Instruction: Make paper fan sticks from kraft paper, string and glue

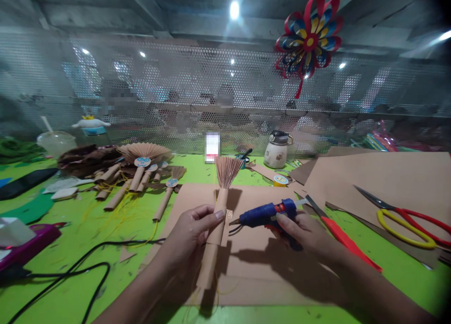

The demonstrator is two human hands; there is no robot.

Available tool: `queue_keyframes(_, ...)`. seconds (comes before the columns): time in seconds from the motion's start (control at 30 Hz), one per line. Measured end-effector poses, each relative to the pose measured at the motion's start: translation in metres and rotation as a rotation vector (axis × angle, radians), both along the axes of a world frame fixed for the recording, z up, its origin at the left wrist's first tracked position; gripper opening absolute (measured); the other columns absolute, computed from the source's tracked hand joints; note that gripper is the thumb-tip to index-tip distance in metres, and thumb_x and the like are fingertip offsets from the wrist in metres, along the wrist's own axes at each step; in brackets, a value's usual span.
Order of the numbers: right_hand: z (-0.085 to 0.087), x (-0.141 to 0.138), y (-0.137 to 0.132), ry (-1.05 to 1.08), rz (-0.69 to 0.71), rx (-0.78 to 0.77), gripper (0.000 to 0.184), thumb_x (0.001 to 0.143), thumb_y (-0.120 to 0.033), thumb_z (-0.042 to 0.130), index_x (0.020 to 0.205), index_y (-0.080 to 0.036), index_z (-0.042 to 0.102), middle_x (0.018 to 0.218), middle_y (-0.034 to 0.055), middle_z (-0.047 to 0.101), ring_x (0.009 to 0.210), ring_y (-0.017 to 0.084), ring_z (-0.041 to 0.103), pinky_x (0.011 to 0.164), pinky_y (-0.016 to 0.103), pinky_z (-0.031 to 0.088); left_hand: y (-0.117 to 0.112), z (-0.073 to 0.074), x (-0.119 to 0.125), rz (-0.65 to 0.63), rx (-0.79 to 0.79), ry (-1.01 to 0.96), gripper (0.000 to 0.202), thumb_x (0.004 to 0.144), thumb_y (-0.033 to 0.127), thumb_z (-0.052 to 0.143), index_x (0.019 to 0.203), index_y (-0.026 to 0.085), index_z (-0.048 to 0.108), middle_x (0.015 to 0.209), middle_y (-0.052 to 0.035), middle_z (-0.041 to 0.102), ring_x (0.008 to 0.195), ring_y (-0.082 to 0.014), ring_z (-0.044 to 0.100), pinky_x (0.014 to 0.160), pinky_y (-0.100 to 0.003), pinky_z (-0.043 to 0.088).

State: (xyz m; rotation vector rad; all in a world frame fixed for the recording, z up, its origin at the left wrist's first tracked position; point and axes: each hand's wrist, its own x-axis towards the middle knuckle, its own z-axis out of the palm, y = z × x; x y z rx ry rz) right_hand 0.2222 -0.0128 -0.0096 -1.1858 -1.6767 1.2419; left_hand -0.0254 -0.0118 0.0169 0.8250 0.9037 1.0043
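My left hand (197, 227) is closed round a brown paper fan (221, 199), its pleated top pointing away from me and its rolled handle toward me. A loose flap on the handle's right side carries a shiny patch that looks like glue. Yellow string hangs from the handle's lower end. My right hand (299, 230) grips a blue hot glue gun (268, 212), its nozzle pointing left, just short of the flap. A clear glue stick pokes out of the gun's back. Beneath both hands lies a sheet of brown paper (260, 286).
Several finished paper fans (144, 157) with yellow strings lie at left. Scissors (405, 220) and a red-handled knife (347, 242) rest at right. A black cord (88, 253) crosses the green table. A bottle (276, 150) and a phone (212, 147) stand at the back.
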Motion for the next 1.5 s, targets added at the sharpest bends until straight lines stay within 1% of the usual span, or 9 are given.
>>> queue_keyframes(0.2, 0.002, 0.000, -0.001, -0.008, 0.011, -0.050, 0.051, 0.087, -0.060, 0.049, 0.074, -0.012, 0.062, 0.057, 0.0018, 0.051, 0.051, 0.010, 0.046, 0.047, 0.023, 0.034, -0.001, 0.001, 0.000, -0.004, -0.012, 0.000, 0.018, 0.076, 0.027, 0.069, 0.084, 0.012, 0.063, 0.071, -0.0089, 0.066, 0.057, -0.0184, 0.063, 0.052, -0.030, 0.055)
queue_keyframes(0.4, 0.002, -0.002, 0.002, 0.022, -0.015, -0.031, 0.055, 0.086, -0.063, 0.046, 0.072, -0.012, 0.059, 0.056, 0.0013, 0.051, 0.050, 0.010, 0.046, 0.047, 0.022, 0.034, -0.001, 0.003, 0.002, 0.034, -0.024, -0.009, 0.018, 0.071, 0.024, 0.073, 0.079, 0.012, 0.063, 0.066, -0.0059, 0.064, 0.051, -0.0152, 0.060, 0.046, -0.025, 0.051)
queue_keyframes(0.53, 0.002, 0.000, 0.001, -0.029, 0.038, -0.049, 0.054, 0.087, -0.062, 0.046, 0.074, -0.012, 0.059, 0.056, 0.0011, 0.051, 0.051, 0.010, 0.046, 0.048, 0.022, 0.034, 0.001, 0.001, 0.002, 0.057, -0.011, 0.000, 0.016, 0.070, 0.022, 0.073, 0.078, 0.011, 0.064, 0.069, -0.0075, 0.067, 0.056, -0.0163, 0.063, 0.050, -0.025, 0.053)
queue_keyframes(0.77, 0.002, 0.000, -0.003, -0.125, 0.121, -0.021, 0.056, 0.086, -0.064, 0.044, 0.069, -0.012, 0.057, 0.060, 0.0027, 0.052, 0.055, 0.010, 0.046, 0.049, 0.022, 0.034, 0.000, 0.001, 0.002, 0.051, -0.020, 0.008, 0.017, 0.071, 0.024, 0.073, 0.077, 0.012, 0.062, 0.061, -0.0048, 0.063, 0.046, -0.0146, 0.059, 0.042, -0.024, 0.049)
queue_keyframes(0.97, 0.004, 0.001, -0.006, -0.188, 0.045, 0.042, 0.054, 0.086, -0.064, 0.043, 0.070, -0.014, 0.055, 0.062, 0.0027, 0.053, 0.056, 0.012, 0.047, 0.050, 0.023, 0.036, 0.004, -0.004, 0.000, 0.024, -0.027, 0.012, 0.017, 0.072, 0.025, 0.072, 0.078, 0.012, 0.063, 0.062, -0.0046, 0.064, 0.049, -0.0156, 0.060, 0.045, -0.027, 0.052)
queue_keyframes(1.1, 0.004, 0.000, -0.008, -0.220, 0.050, 0.038, 0.051, 0.087, -0.063, 0.043, 0.076, -0.015, 0.056, 0.064, 0.0027, 0.053, 0.059, 0.013, 0.049, 0.051, 0.024, 0.039, 0.006, -0.007, -0.001, 0.058, 0.008, 0.017, 0.016, 0.071, 0.023, 0.074, 0.074, 0.011, 0.063, 0.058, -0.0012, 0.061, 0.046, -0.0101, 0.056, 0.043, -0.019, 0.048)
queue_keyframes(1.2, 0.004, 0.001, -0.009, -0.248, 0.079, 0.043, 0.048, 0.088, -0.061, 0.043, 0.077, -0.016, 0.054, 0.066, 0.0023, 0.053, 0.060, 0.013, 0.050, 0.052, 0.023, 0.040, 0.006, -0.007, -0.001, 0.060, 0.011, 0.018, 0.017, 0.070, 0.022, 0.075, 0.072, 0.011, 0.062, 0.057, -0.0006, 0.060, 0.046, -0.0085, 0.054, 0.044, -0.017, 0.046)
queue_keyframes(1.4, 0.007, -0.001, -0.006, -0.195, 0.050, 0.036, 0.053, 0.086, -0.064, 0.042, 0.072, -0.015, 0.055, 0.060, 0.0023, 0.053, 0.056, 0.013, 0.050, 0.050, 0.023, 0.039, 0.004, -0.003, 0.001, 0.046, -0.034, 0.005, 0.016, 0.070, 0.023, 0.074, 0.072, 0.012, 0.062, 0.056, -0.0014, 0.061, 0.045, -0.0125, 0.056, 0.044, -0.024, 0.050)
queue_keyframes(1.5, 0.008, -0.002, -0.003, -0.179, 0.037, 0.059, 0.055, 0.087, -0.065, 0.041, 0.070, -0.014, 0.056, 0.058, 0.0022, 0.052, 0.054, 0.012, 0.048, 0.049, 0.023, 0.037, 0.004, -0.004, 0.000, 0.034, -0.017, 0.030, 0.015, 0.071, 0.021, 0.074, 0.072, 0.012, 0.062, 0.058, -0.0031, 0.063, 0.048, -0.0133, 0.059, 0.045, -0.023, 0.050)
